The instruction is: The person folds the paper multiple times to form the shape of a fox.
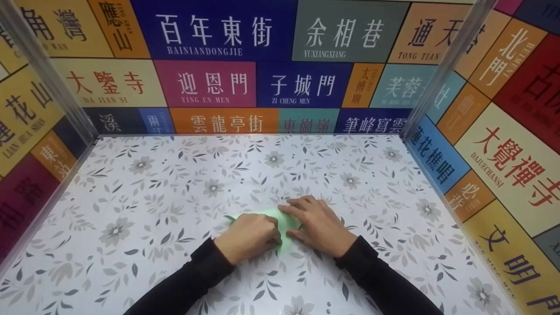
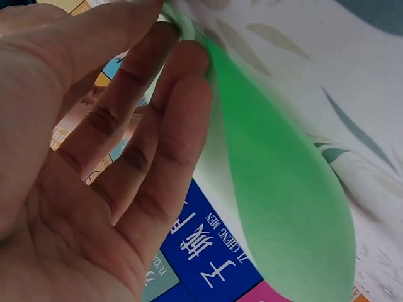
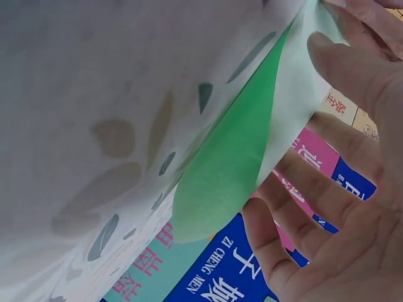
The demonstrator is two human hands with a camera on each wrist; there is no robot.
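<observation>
A light green sheet of paper (image 1: 288,223) lies on the patterned tabletop, partly hidden beneath both hands. Its edges lift and bend over, and a darker green inside shows in the left wrist view. My left hand (image 1: 251,236) has its fingers curled in, and thumb and fingertips pinch the green paper (image 2: 289,189) at its edge. On the other side, my right hand (image 1: 321,225) rests with fingers spread and gently bent. Its thumb and fingertips touch the raised part of the green paper (image 3: 233,170) in the right wrist view.
The white tabletop (image 1: 175,175) has grey flowers and leaves printed on it. Colourful panels with Chinese lettering (image 1: 214,83) stand behind it and along both sides. Clear corner strips (image 1: 437,83) join the panels.
</observation>
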